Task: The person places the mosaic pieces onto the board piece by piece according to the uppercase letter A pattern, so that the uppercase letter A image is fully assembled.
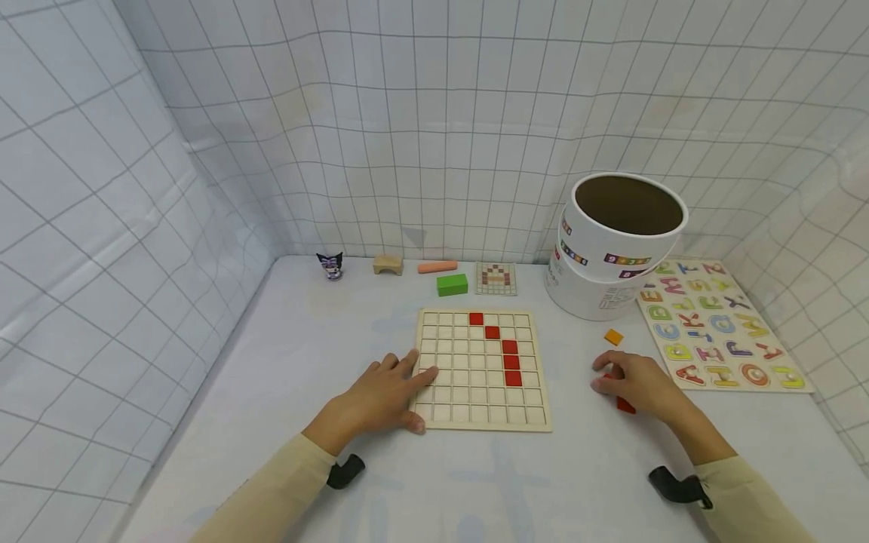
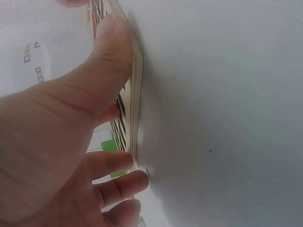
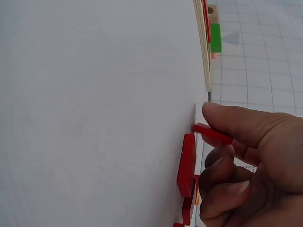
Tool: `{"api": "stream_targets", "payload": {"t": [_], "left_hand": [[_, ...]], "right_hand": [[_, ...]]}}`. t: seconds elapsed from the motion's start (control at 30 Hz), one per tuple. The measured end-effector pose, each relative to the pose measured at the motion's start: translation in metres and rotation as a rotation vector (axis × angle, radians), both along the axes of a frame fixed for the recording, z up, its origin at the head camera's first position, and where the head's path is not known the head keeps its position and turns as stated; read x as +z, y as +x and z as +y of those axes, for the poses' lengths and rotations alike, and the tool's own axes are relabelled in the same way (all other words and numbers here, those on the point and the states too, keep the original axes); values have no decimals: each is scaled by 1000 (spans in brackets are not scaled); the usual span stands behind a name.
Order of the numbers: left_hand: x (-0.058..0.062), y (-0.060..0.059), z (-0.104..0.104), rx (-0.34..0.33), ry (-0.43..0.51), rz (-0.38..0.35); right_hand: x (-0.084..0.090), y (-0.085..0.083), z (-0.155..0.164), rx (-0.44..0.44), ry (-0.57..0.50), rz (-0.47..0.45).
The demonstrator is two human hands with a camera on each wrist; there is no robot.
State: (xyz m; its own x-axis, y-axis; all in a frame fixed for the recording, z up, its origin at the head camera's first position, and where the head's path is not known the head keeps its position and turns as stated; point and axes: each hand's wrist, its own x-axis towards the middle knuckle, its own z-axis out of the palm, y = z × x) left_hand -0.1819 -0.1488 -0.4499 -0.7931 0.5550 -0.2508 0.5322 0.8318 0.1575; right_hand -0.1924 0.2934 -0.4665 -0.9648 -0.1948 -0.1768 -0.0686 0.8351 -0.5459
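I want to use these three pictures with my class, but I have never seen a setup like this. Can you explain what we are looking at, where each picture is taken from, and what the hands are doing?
No machine here: a person works with bare hands, wearing three cameras. The wide picture comes from the head; the two close-ups come from the wrists.

On the white table lies a wooden grid board with five red tiles placed in it. The left hand rests on the board's left edge. The right hand pinches a red tile beside a few loose red tiles.

Also there: an orange tile, a tilted white tub, an alphabet puzzle, a green block and a pattern card.
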Motion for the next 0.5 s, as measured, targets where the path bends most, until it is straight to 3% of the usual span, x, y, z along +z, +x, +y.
{"api": "stream_targets", "payload": {"t": [0.2, 0.5], "left_hand": [[0, 0, 0, 2, 0, 2], [-1, -1, 0, 1, -11, 4]], "right_hand": [[5, -2, 3, 17, -123, -37], [14, -12, -9, -106, -600, -198]]}}
